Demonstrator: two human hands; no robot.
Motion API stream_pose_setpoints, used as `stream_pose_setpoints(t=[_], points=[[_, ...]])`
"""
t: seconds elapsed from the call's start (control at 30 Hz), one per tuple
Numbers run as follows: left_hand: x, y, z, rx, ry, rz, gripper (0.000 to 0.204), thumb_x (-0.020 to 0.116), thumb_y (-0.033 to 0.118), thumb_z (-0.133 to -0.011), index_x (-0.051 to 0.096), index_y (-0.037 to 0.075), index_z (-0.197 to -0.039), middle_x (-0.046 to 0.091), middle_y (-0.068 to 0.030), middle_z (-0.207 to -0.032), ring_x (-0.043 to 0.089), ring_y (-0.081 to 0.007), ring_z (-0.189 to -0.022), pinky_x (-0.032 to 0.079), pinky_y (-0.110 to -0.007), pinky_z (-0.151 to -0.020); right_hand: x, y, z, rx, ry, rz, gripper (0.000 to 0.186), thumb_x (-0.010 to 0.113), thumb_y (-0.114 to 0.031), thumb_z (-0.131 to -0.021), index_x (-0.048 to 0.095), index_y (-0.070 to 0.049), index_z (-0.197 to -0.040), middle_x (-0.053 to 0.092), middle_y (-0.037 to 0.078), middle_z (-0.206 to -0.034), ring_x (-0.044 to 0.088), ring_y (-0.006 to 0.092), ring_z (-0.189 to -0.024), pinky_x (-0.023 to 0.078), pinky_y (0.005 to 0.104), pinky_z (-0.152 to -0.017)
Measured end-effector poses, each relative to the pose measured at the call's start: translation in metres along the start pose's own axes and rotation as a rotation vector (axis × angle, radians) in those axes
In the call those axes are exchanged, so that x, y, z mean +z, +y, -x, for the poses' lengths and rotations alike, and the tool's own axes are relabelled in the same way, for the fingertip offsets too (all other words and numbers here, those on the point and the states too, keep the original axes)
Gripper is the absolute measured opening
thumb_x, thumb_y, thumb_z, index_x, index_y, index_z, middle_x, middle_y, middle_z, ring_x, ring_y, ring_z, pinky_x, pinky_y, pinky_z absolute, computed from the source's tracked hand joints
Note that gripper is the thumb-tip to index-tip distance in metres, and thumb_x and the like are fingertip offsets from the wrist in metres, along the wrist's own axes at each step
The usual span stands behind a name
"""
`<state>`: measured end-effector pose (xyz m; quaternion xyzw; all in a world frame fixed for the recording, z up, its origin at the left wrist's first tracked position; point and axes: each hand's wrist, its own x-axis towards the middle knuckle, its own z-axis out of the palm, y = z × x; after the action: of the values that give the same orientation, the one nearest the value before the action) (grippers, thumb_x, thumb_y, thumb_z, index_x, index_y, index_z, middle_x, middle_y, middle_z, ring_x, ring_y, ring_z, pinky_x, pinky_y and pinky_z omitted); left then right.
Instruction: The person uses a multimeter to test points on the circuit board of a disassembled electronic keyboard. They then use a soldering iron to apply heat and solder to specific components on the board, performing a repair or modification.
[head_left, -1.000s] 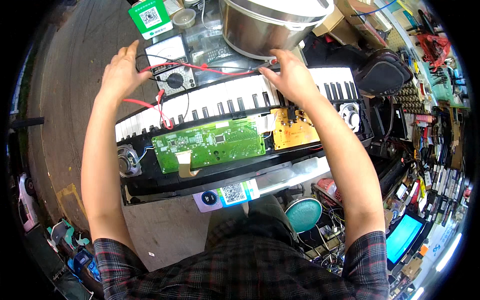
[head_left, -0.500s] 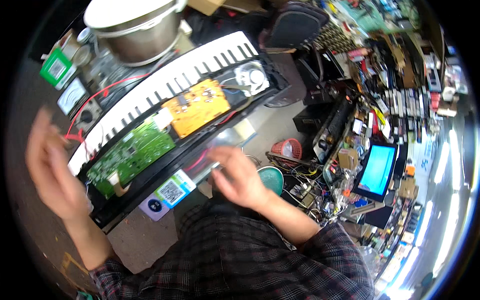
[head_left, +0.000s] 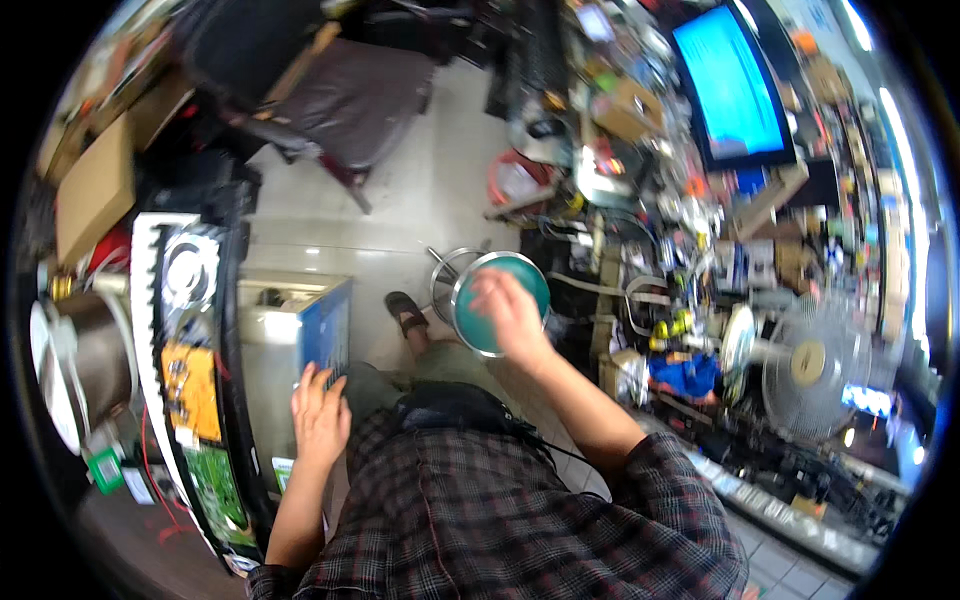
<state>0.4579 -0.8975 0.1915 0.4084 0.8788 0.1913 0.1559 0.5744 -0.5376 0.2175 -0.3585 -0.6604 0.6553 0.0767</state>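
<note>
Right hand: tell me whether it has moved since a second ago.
Yes, toward the teal stool: a second ago the right hand was at the far edge of the opened keyboard; now it shows over the stool's seat.

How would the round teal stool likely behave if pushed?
The stool looks stiff, judging by the shiny metal tubing beside its seat. That tubing looks slender, so it may be fairly light. The glossy floor suggests it could slide rather than grip.

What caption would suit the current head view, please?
Right hand over a green stool, left hand near an opened keyboard.
</note>
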Motion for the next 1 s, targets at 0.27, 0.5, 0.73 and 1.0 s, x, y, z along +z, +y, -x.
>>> stream_pose_setpoints(t=[0.27, 0.5, 0.73, 1.0], points=[[0.019, -0.011, 0.005, 0.152, -0.164, -0.171, 0.029, 0.077, 0.013, -0.084, 0.074, 0.008, -0.113, 0.067, -0.0094, -0.130, 0.051, -0.0369, -0.146, 0.016, -0.071, -0.129, -0.214, 0.122, 0.013, 0.079, 0.951, -0.542, 0.043, 0.049, -0.040, -0.116, 0.056, -0.008, -0.144, 0.067, 0.005, -0.106, 0.067, 0.0149, -0.082, 0.054, 0.0286, -0.069], [0.020, -0.011, 0.000, 0.151, -0.124, -0.166, 0.027, 0.080, 0.020, -0.084, 0.074, 0.010, -0.108, 0.071, -0.0047, -0.119, 0.061, -0.0319, -0.131, 0.017, -0.070, -0.129, -0.298, 0.135, -0.021, -0.007, 1.152, -0.684, 0.078, 0.052, -0.054, -0.113, 0.026, 0.000, -0.163, 0.056, 0.020, -0.138, 0.074, 0.0324, -0.101, 0.065, 0.0364, -0.084], [0.017, -0.016, 0.003, 0.147, -0.102, -0.168, 0.026, 0.082, 0.019, -0.084, 0.073, 0.010, -0.107, 0.072, -0.0046, -0.116, 0.063, -0.0313, -0.126, 0.018, -0.070, -0.129, -0.341, 0.106, -0.064, 0.015, 1.622, -0.923, 0.092, 0.038, -0.078, -0.106, 0.042, 0.002, -0.152, 0.060, 0.020, -0.130, 0.066, 0.0293, -0.100, 0.064, 0.0379, -0.080], [0.021, -0.014, 0.002, 0.180, -0.061, -0.119, 0.026, 0.081, 0.022, -0.083, 0.075, 0.012, -0.106, 0.073, -0.0030, -0.113, 0.065, -0.0272, -0.123, 0.023, -0.068, -0.128, -0.335, 0.088, -0.044, -0.015, 1.740, -0.627, 0.079, 0.035, -0.070, -0.110, 0.049, 0.002, -0.138, 0.065, 0.019, -0.128, 0.067, 0.0286, -0.091, 0.061, 0.0371, -0.077]])
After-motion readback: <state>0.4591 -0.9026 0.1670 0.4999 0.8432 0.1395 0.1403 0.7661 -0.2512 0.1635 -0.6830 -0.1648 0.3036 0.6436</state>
